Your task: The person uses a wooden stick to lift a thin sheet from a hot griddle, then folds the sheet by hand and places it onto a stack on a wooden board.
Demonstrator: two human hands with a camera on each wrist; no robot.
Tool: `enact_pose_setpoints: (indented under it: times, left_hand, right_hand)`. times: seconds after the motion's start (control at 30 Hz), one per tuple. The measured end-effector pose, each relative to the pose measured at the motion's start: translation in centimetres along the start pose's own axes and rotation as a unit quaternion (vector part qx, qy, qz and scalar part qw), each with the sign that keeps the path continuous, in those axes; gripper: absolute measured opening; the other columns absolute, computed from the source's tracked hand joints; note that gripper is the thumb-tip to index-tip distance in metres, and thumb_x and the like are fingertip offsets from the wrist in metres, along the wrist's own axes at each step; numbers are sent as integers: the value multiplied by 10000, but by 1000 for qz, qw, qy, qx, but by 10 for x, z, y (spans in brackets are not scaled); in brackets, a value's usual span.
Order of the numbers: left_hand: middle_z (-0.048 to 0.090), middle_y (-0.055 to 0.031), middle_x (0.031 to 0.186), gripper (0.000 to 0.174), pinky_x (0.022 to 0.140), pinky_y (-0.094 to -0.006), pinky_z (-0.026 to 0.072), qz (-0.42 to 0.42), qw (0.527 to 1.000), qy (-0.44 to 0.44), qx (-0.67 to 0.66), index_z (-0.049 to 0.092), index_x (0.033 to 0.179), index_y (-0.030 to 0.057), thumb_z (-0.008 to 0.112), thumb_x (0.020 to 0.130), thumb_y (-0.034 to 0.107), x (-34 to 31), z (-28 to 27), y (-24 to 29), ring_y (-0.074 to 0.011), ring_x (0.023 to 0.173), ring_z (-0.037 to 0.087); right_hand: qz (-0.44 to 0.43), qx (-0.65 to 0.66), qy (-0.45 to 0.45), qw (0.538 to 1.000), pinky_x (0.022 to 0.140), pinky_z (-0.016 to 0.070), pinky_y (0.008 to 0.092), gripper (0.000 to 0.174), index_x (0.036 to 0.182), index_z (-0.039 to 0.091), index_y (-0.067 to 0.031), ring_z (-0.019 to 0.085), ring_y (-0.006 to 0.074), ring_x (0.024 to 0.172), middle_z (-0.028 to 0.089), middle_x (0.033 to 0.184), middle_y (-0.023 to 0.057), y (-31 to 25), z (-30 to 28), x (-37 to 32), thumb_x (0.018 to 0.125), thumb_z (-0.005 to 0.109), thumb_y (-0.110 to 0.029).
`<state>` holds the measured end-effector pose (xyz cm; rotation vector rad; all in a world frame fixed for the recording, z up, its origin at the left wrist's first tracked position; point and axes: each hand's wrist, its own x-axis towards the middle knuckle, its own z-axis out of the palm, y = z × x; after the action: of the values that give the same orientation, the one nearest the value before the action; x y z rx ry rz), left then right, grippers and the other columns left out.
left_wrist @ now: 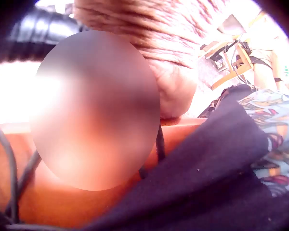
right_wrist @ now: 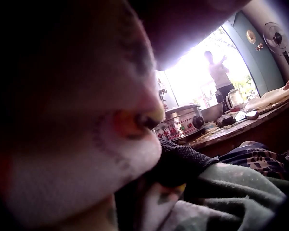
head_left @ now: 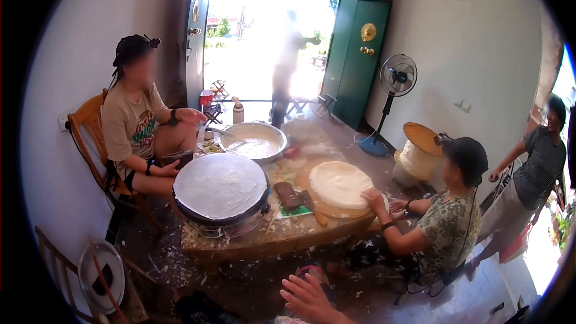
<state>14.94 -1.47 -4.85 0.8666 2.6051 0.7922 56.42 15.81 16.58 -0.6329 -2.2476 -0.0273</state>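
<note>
At the bottom of the head view my right hand [head_left: 309, 300] hovers in front of my lap, its fingers extended and holding nothing. Cloth with a coloured print [right_wrist: 130, 159] fills the near left of the right wrist view. Wrinkled skin of my left hand [left_wrist: 178, 91] shows close up in the left wrist view, beside an orange-brown wooden surface [left_wrist: 183, 132] and dark purple cloth [left_wrist: 197, 168]. A blurred oval covers much of that view, and the left fingers are hidden. In the head view the left hand does not appear.
Ahead stands a low table [head_left: 240, 246] with a white-topped round griddle [head_left: 221, 186], a batter bowl [head_left: 255, 144] and pale round flatbreads [head_left: 340, 184]. One person [head_left: 135, 114] sits left, another [head_left: 447, 222] right. A standing fan [head_left: 396, 78] is near the green door [head_left: 360, 54].
</note>
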Motion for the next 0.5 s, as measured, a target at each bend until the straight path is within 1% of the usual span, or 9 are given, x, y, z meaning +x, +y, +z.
enact_pose_setpoints:
  times: [0.07,0.17,0.27,0.5]
  left_hand:
    - [601,-228,1208,485,976,-447,445,-3,1000,-2,1,620,1239,21,508,988,421,1,0,-1,-404,1116,561]
    - [607,-227,1196,482,972,-442,448,-6,1000,-6,2,624,1233,20,503,991,419,2,-1,-4,-401,1106,567]
    - [614,-225,1183,479,969,-437,450,-7,1000,-12,8,628,1227,19,499,994,418,2,-2,-4,-399,1096,574]
    - [629,-222,1154,475,961,-425,455,-15,1000,-20,16,636,1213,17,487,1001,415,2,-1,-7,-392,1072,589]
  right_hand:
    - [0,5,-5,1000,1162,274,521,481,1348,535,-77,411,330,1390,477,1459,136,1,1,0,886,658,-127]
    - [57,50,-17,997,1182,215,471,416,1261,589,-97,426,251,1391,511,1436,101,-5,1,-1,853,665,-121]
    - [-7,8,8,1000,1160,273,526,496,1352,532,-76,414,330,1388,477,1458,137,-1,3,3,877,666,-124]
    - [2,16,5,1000,1156,275,536,496,1343,537,-75,422,330,1382,488,1445,139,1,2,-2,867,669,-110]
